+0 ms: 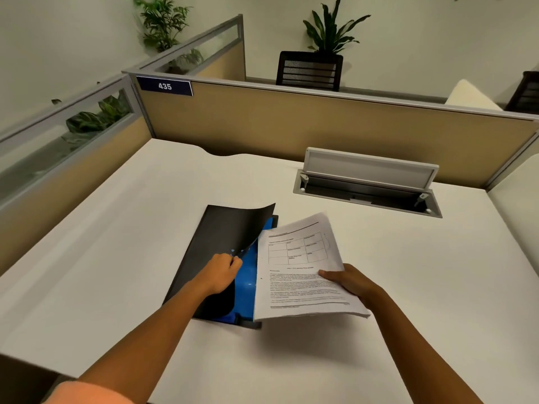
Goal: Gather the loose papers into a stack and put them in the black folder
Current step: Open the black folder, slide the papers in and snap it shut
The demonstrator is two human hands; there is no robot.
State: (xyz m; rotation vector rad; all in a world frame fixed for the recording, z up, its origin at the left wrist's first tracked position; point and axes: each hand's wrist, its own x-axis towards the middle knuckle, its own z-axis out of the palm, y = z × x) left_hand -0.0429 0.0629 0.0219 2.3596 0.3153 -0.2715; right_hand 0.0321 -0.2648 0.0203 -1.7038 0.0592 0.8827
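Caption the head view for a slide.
Left hand lifts the black folder cover while right hand holds the papers beside it.

A single wide-angle head camera is looking forward and down from above a white desk (116, 258), close over both forearms, and is facing the tan partition (320, 123) and the wall plants (329, 27) beyond it.
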